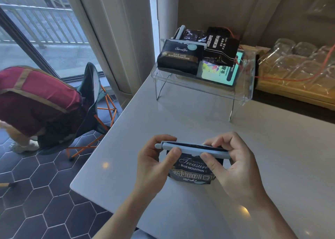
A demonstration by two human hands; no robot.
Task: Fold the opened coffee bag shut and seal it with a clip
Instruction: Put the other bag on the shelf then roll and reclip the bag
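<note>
Soft window daylight, warped edges.

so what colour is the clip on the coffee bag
Pale grey-blue clip, clearest in the head view.

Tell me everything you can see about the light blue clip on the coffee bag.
The clip is a long, slim bar of pale blue plastic, lying almost level across the folded top of the dark coffee bag. A rounded nub ends it at the left. A dark strip of bag shows between its two bars. The left hand and right hand pinch it near either end, above the white table.
</note>
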